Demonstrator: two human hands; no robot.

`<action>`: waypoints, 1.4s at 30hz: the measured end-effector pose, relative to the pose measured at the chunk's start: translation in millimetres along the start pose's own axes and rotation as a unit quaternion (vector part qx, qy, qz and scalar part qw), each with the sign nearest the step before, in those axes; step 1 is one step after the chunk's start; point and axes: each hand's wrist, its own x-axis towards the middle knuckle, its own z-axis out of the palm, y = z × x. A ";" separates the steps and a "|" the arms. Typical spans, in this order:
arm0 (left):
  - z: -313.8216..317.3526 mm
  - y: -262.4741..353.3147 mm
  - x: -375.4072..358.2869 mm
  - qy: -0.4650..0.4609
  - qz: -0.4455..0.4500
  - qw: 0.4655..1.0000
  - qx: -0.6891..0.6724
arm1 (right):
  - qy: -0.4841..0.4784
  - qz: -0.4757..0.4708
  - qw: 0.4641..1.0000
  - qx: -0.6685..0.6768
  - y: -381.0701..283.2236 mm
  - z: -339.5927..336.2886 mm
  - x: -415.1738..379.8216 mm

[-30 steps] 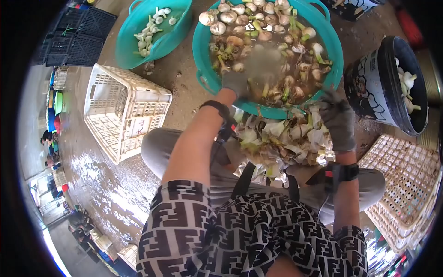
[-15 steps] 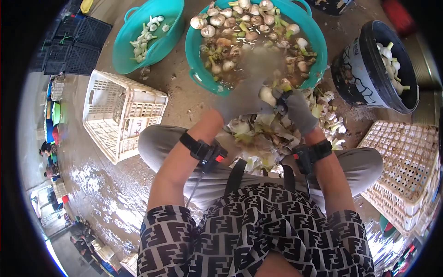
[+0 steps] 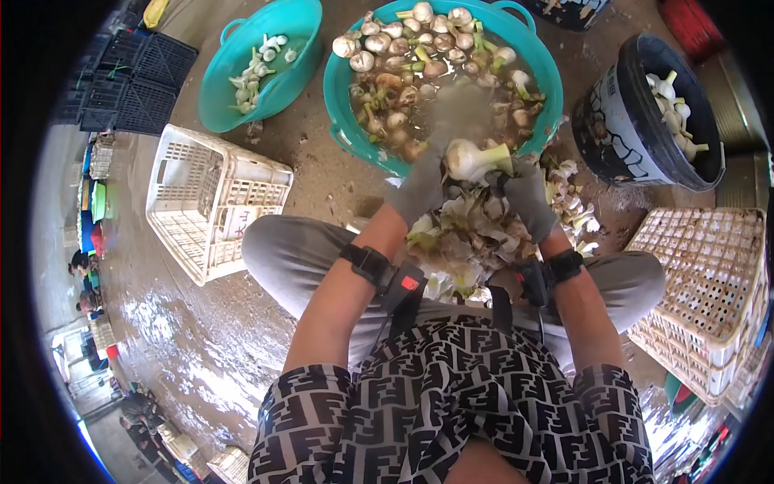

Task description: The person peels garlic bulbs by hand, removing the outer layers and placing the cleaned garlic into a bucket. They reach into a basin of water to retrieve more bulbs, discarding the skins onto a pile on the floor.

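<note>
A whitish garlic bulb (image 3: 466,160) with a short green stem is held over the near side of a teal tub (image 3: 551,81). My left hand (image 3: 421,184), in a grey glove, closes on the bulb from the left. My right hand (image 3: 530,200), also gloved, is closed close to the stem end. Something dark shows at its fingers, too hidden to name. Loose peeled skins (image 3: 468,230) are heaped below both hands. Several unpeeled garlic bulbs (image 3: 395,44) lie in murky water in the tub, partly hidden by a blurred patch.
A teal basin (image 3: 302,81) at the upper left holds clean white bulbs. More bulbs lie in a black bucket (image 3: 625,121) at the right. White plastic crates stand left (image 3: 234,194) and right (image 3: 701,274). Dark crates (image 3: 161,64) are stacked at the far upper left. The floor is wet.
The bulb has risen and turned, so its stem now points right. My left hand has swung up beside it, and my right hand has shifted slightly, its dark object now less visible.
</note>
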 end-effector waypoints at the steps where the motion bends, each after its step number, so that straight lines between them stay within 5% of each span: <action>1: 0.8 -1.3 0.1 0.012 0.031 0.997 0.067 | 0.014 -0.077 0.997 -0.026 4.5 -0.4 3.0; 3: 5.0 -7.9 -0.5 0.036 0.090 0.975 0.199 | 0.041 -0.226 0.970 -0.076 12.3 0.1 4.7; 6: 13.3 -15.4 -6.2 0.147 0.121 0.943 0.273 | -0.052 -0.123 0.989 0.067 5.0 -9.9 -2.8; 10: 12.4 2.8 -8.7 -0.010 0.008 1.000 0.005 | -0.005 -0.314 0.942 -0.120 24.7 -14.6 -2.0; 11: 5.5 -0.2 -3.3 0.036 0.092 0.988 0.119 | 0.000 -0.332 0.930 -0.156 24.5 -16.3 -3.9; 15: -10.6 -4.8 3.5 0.192 0.284 0.808 0.479 | 0.000 -0.319 0.935 -0.155 19.9 -16.3 -3.9; 18: 13.6 1.1 -5.9 0.235 0.236 0.689 0.644 | -0.077 -0.056 0.988 0.121 4.2 -8.5 -4.7; 20: 9.8 -3.3 5.1 0.238 0.238 0.636 0.694 | -0.081 -0.056 0.992 0.083 -3.3 -7.8 -7.2; 21: 5.9 -5.0 8.3 0.247 0.219 0.664 0.671 | -0.082 -0.055 0.993 0.065 -4.2 -7.5 -8.6; 22: 3.9 -5.4 9.8 0.255 0.198 0.691 0.646 | -0.065 -0.221 0.971 -0.069 0.5 -17.7 -5.1; 24: -1.5 -2.9 10.2 0.247 0.191 0.776 0.548 | -0.023 -0.515 0.794 -0.322 13.2 -46.7 4.0; 26: -11.4 7.6 2.6 0.210 0.214 0.874 0.383 | 0.001 -0.313 0.919 -0.241 -4.7 -65.5 -22.7; 27: -15.2 17.0 0.1 0.182 0.221 0.893 0.348 | 0.066 -0.373 0.853 -0.359 -3.6 -83.3 -24.1; 30: -23.9 30.7 -14.3 0.129 0.228 0.927 0.270 | -0.084 -0.297 0.880 -0.362 -22.9 -109.8 -30.8; 33: -13.8 31.5 -14.5 0.111 0.244 0.910 0.316 | -0.069 -0.109 0.768 -0.627 -14.4 -82.8 -37.2; 34: -9.6 30.3 -14.2 0.115 0.242 0.901 0.343 | -0.013 -0.187 0.774 -0.604 -4.9 -77.2 -31.8; 37: 8.8 17.4 -20.4 0.141 0.246 0.841 0.460 | 0.012 -0.168 0.934 -0.316 -17.0 -45.3 -16.8; 40: 22.2 8.6 -19.4 0.132 0.342 0.687 0.628 | 0.037 -0.163 0.954 -0.247 -21.6 -10.8 -7.4; 42: 20.1 -2.7 -11.9 0.134 0.415 0.611 0.661 | 0.062 -0.186 0.908 -0.370 -18.4 -1.6 0.0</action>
